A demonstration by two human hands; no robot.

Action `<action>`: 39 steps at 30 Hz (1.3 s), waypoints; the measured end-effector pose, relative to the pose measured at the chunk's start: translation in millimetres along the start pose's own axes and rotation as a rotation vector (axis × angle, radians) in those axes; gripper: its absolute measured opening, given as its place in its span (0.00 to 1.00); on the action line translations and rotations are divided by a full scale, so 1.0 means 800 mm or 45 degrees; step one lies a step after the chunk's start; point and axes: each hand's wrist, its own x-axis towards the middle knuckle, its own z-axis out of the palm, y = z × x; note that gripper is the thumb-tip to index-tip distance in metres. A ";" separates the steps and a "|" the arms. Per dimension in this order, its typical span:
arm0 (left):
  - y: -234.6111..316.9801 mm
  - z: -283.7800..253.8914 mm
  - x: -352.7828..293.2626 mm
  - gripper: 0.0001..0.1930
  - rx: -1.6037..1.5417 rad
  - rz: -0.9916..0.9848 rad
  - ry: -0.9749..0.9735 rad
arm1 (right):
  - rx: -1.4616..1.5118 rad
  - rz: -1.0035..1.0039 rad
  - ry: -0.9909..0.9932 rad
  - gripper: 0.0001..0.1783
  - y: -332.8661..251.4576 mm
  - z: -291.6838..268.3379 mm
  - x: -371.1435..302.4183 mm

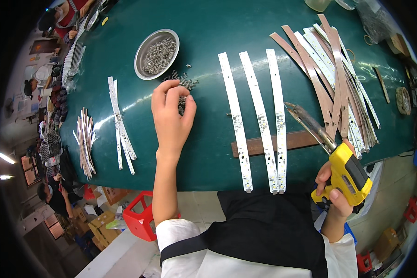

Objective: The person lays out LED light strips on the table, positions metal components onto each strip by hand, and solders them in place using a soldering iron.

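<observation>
Head view: left hand (pixel 171 121), fingers curled with a narrow thumb gap, at the loose metal parts (pixel 188 84) below the steel bowl (pixel 141 56); whether one is gripped cannot be told. Right hand (pixel 341 206) closed round a yellow soldering gun (pixel 346 172), its tip near three white circuit strips (pixel 261 113) lying across a brown bar (pixel 302 140). The step appears to be picking up a part; the next move probably calls for placing it at a strip. No lettering is legible.
</observation>
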 end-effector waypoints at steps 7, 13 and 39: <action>0.011 0.001 0.000 0.03 -0.215 -0.229 0.023 | 0.022 -0.027 0.006 0.53 0.002 -0.003 0.000; 0.004 -0.002 -0.002 0.09 -0.349 -0.291 -0.032 | 0.018 -0.021 -0.013 0.53 0.004 -0.004 0.000; 0.012 0.014 0.033 0.03 -0.499 -0.582 -0.135 | 0.040 0.004 0.011 0.52 0.001 0.000 -0.001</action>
